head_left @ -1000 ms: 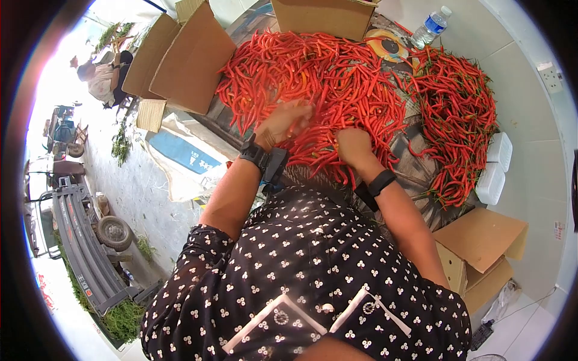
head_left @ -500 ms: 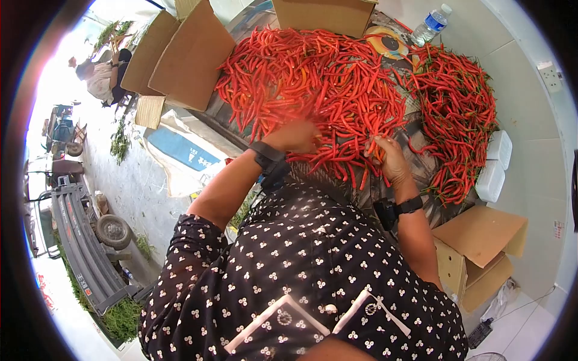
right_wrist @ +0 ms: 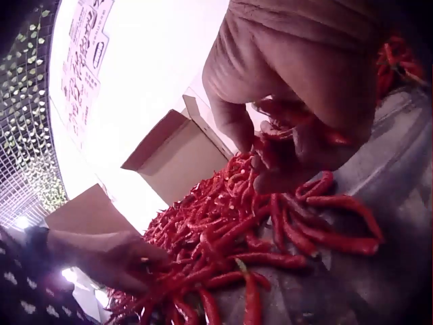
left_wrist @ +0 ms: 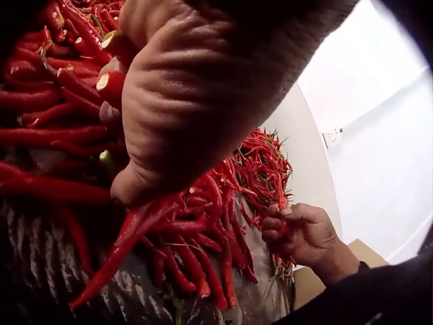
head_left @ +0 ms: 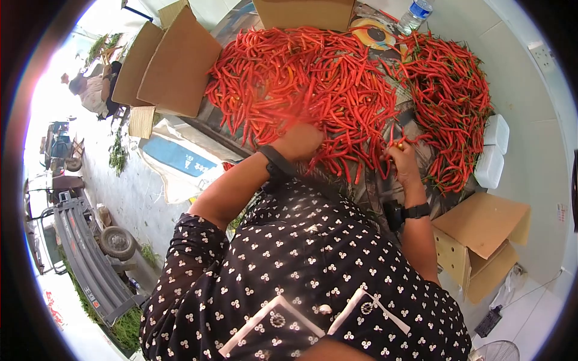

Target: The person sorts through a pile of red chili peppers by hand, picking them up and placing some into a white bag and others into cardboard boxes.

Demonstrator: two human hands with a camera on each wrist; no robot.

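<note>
Curled round several red chillies, the left hand (head_left: 300,142) is over the near edge of the large chilli pile (head_left: 355,90); pale cut ends stick out between its fingers (left_wrist: 125,179) in the left wrist view. To its right, beside the pile's near right edge, the right hand (head_left: 404,161) pinches chillies between thumb and fingertips. The right wrist view shows red pieces in the bent fingers of the right hand (right_wrist: 298,81), above loose chillies (right_wrist: 338,233). A second pile with green stems (head_left: 451,102) lies farther right.
Cardboard boxes stand at the left (head_left: 180,66), the back (head_left: 304,13) and the lower right (head_left: 481,228). A water bottle (head_left: 415,15), a tape roll (head_left: 374,36) and white trays (head_left: 490,165) lie around the piles. A seated person (head_left: 93,93) is far left.
The right hand has moved right, off the pile to its edge, and now has chillies in its fingertips. The left hand has drawn back nearer the body. The head view has shifted slightly.
</note>
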